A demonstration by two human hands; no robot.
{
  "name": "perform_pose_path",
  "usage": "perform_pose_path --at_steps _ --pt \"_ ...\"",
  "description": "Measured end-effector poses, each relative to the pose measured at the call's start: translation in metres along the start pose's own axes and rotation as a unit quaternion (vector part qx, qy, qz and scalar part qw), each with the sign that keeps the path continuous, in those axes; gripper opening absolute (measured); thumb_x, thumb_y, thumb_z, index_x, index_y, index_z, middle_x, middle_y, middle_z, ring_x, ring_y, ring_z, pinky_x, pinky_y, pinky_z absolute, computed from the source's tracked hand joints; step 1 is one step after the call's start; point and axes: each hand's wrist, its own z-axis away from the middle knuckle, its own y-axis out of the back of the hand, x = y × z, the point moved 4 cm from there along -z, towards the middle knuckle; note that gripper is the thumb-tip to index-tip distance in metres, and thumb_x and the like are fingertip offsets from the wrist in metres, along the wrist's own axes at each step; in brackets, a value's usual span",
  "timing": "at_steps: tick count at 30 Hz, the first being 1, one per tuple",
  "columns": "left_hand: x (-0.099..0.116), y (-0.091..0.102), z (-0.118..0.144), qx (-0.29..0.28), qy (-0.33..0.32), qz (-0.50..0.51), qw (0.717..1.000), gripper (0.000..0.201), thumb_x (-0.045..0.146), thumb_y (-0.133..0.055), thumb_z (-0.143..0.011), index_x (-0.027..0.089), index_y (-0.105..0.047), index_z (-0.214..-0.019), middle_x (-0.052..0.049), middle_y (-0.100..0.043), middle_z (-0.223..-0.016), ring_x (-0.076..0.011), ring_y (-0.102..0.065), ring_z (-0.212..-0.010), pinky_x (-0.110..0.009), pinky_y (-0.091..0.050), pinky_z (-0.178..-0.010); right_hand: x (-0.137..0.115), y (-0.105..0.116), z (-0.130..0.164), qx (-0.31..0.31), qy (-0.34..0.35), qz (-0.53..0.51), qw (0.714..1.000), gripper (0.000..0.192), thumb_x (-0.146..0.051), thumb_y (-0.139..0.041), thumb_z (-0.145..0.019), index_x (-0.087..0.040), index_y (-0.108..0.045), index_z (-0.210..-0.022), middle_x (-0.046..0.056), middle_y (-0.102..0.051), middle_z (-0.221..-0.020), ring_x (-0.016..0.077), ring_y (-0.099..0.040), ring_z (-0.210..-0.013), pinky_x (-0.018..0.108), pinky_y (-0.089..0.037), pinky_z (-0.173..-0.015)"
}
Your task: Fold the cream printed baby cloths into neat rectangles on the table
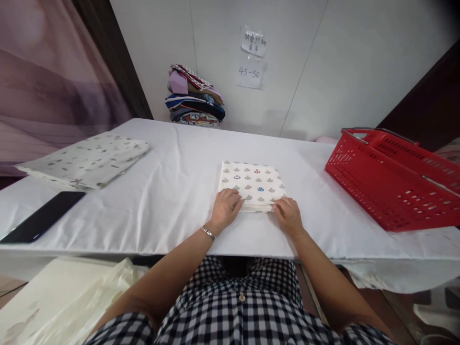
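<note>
A folded cloth (253,182) in cream, printed with grey duck-like shapes and a few red and blue motifs, lies flat on the white-covered table in front of me. My left hand (226,206) is closed at its near left corner, fingers on top. At the near right corner, my right hand (287,213) pinches the edge between thumb and fingers. Layered folds show along the near edge between the two hands. The undersides of my fingers are hidden.
To the left lie a pale patterned cloth (86,160) and a black flat panel (43,218). A red plastic basket (391,179) stands on the right. Folded fabrics (196,98) are stacked by the wall, near paper signs (251,72). White cloth covers the table (154,191).
</note>
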Motion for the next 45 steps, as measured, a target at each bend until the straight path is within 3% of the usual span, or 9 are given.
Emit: perform_pose_path --at_steps 11,16,21,26,30,35,38,41,45 --pt "-0.002 0.0 -0.003 -0.036 0.017 -0.021 0.999 0.03 0.03 -0.045 -0.092 0.019 -0.058 -0.067 -0.003 -0.059 -0.073 -0.0177 -0.052 -0.077 -0.035 -0.041 -0.076 -0.004 0.003 -0.003 0.006 0.005 -0.01 1.0 0.021 -0.024 -0.046 -0.091 -0.021 -0.057 -0.074 0.004 -0.059 -0.074 0.0182 -0.052 -0.076 0.034 -0.039 -0.072" --pt "-0.008 0.006 -0.003 0.012 0.035 -0.019 0.999 0.017 0.031 -0.05 -0.09 0.02 -0.061 -0.082 -0.005 -0.063 -0.093 -0.02 -0.054 -0.093 -0.037 -0.039 -0.084 -0.005 0.004 -0.004 0.023 0.009 -0.01 1.0 0.02 -0.023 -0.048 -0.09 -0.02 -0.055 -0.072 0.003 -0.057 -0.071 0.0177 -0.05 -0.074 0.033 -0.038 -0.07" --pt "-0.01 0.003 -0.005 -0.03 0.048 -0.028 0.998 0.02 0.029 -0.05 -0.089 0.02 -0.06 -0.074 -0.004 -0.062 -0.08 -0.0195 -0.054 -0.083 -0.038 -0.04 -0.08 -0.004 0.002 -0.003 0.005 -0.001 -0.024 1.0 0.017 -0.024 -0.049 -0.089 -0.021 -0.06 -0.077 0.004 -0.06 -0.077 0.0187 -0.053 -0.079 0.034 -0.04 -0.072" --pt "-0.015 0.005 -0.008 -0.003 0.071 -0.024 0.997 0.02 0.029 -0.05 -0.089 0.02 -0.06 -0.074 -0.005 -0.063 -0.085 -0.0209 -0.056 -0.088 -0.039 -0.042 -0.082 -0.002 0.001 -0.004 0.012 -0.005 -0.022 1.0 0.026 -0.026 -0.048 -0.09 -0.021 -0.054 -0.065 0.003 -0.054 -0.065 0.0176 -0.05 -0.071 0.034 -0.039 -0.069" --pt "-0.037 0.004 -0.009 0.05 0.152 -0.008 0.987 0.023 0.028 -0.059 -0.082 0.021 -0.062 -0.104 -0.01 -0.057 -0.122 -0.0264 -0.051 -0.112 -0.043 -0.042 -0.094 0.001 0.001 -0.003 0.015 -0.03 -0.036 0.999 0.026 -0.026 -0.047 -0.09 -0.022 -0.055 -0.066 0.003 -0.054 -0.067 0.0178 -0.05 -0.071 0.034 -0.041 -0.07" --pt "-0.062 -0.006 -0.007 0.009 0.311 0.069 0.948 0.055 0.038 -0.06 -0.08 0.019 -0.046 -0.13 -0.013 -0.056 -0.127 -0.0236 -0.062 -0.096 -0.04 -0.048 -0.087 0.014 0.0 0.001 0.06 -0.098 -0.065 0.991 0.016 -0.029 -0.051 -0.088 -0.021 -0.064 -0.083 0.006 -0.063 -0.089 0.0208 -0.054 -0.09 0.039 -0.043 -0.084" --pt "-0.067 -0.006 -0.01 -0.006 0.346 0.083 0.934 0.062 0.042 -0.061 -0.079 0.019 -0.042 -0.134 -0.014 -0.058 -0.125 -0.026 -0.062 -0.099 -0.04 -0.048 -0.087 0.034 -0.004 0.006 0.091 -0.235 -0.123 0.96 0.024 -0.037 -0.052 -0.085 -0.02 -0.066 -0.095 0.01 -0.061 -0.111 0.0233 -0.054 -0.104 0.04 -0.046 -0.086" --pt "-0.075 -0.006 -0.016 -0.01 0.372 0.091 0.924 0.065 0.045 -0.063 -0.076 0.021 -0.041 -0.133 -0.013 -0.063 -0.118 -0.0288 -0.063 -0.1 -0.04 -0.049 -0.083 0.052 -0.011 0.013 0.061 -0.383 -0.216 0.896 0.043 -0.045 -0.057 -0.08 -0.02 -0.06 -0.115 0.009 -0.061 -0.115 0.0235 -0.058 -0.101 0.04 -0.049 -0.085" --pt "-0.087 -0.009 -0.021 -0.032 0.42 0.101 0.901 0.073 0.05 -0.068 -0.071 0.02 -0.042 -0.132 -0.013 -0.067 -0.107 -0.0293 -0.065 -0.093 -0.039 -0.05 -0.078 0.063 -0.014 0.008 -0.029 -0.437 -0.309 0.844 0.075 -0.047 -0.068 -0.072 -0.023 -0.042 -0.138 0.006 -0.067 -0.107 0.0228 -0.064 -0.093 0.038 -0.052 -0.083"
